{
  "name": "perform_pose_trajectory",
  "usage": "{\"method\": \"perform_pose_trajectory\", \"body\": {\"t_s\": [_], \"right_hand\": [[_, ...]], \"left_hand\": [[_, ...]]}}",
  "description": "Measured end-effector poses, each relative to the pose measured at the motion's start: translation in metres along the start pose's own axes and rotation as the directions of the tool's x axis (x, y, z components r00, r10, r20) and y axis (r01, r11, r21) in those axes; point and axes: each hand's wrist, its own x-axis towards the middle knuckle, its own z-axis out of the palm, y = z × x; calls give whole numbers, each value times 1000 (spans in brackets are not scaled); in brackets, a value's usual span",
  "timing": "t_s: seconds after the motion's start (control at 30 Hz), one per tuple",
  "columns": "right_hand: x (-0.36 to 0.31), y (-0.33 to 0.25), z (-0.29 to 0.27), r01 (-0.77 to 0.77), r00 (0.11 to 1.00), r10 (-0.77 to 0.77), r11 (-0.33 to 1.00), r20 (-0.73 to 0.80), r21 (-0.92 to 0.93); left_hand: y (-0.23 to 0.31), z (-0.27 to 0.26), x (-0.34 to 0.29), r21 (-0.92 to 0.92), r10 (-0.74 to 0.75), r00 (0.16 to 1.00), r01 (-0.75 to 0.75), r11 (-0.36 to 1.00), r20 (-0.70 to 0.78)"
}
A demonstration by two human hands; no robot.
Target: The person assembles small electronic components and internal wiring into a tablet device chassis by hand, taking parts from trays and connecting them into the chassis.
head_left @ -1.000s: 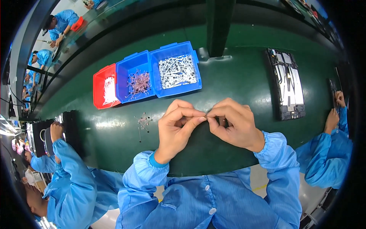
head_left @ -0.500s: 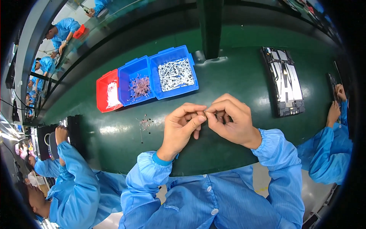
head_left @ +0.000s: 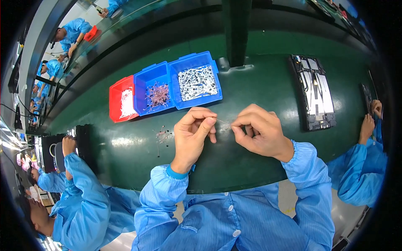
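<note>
A thin, fine wire [head_left: 222,121] stretches between my two hands above the green table. My left hand [head_left: 193,131] pinches one end between thumb and forefinger. The fingertips of my right hand [head_left: 260,131] are pressed together at the other end. Left of my left hand lies a small tangle of thin reddish wires [head_left: 162,135] with dark ends. Beyond my hands, the middle blue bin [head_left: 147,77] holds many similar reddish wires.
Joined to that bin are a red bin [head_left: 114,102] of small white pieces and another blue bin [head_left: 194,60] of white-and-black strips. A black device assembly [head_left: 315,92] lies at right. A green post [head_left: 236,37] rises behind. Co-workers in blue sit on both sides.
My hands have drawn apart, the left leftward and the right rightward, and the thin wire now shows between them. The whole view has shifted slightly.
</note>
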Motion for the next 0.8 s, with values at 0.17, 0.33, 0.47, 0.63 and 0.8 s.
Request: {"method": "perform_pose_trajectory", "body": {"t_s": [0.17,0.33,0.47,0.63,0.8], "right_hand": [[0,-4,-3,-81,997,82,995,-11,59],[-4,-6,5,-132,991,131,984,21,122],[-7,0,8,-94,995,97,993,-33,77],[-6,-1,7,-70,995,75,994,-60,80],[-9,-1,8,-78,994,84,994,-71,80]], "left_hand": [[-1,2,-1,49,56,998,-57,997,16],[-2,7,-6,51,37,998,-39,998,43],[-3,9,-7,125,71,996,-78,989,59],[-3,11,-9,196,99,994,-108,975,54],[-5,14,-10,197,107,991,-120,973,74]]}}
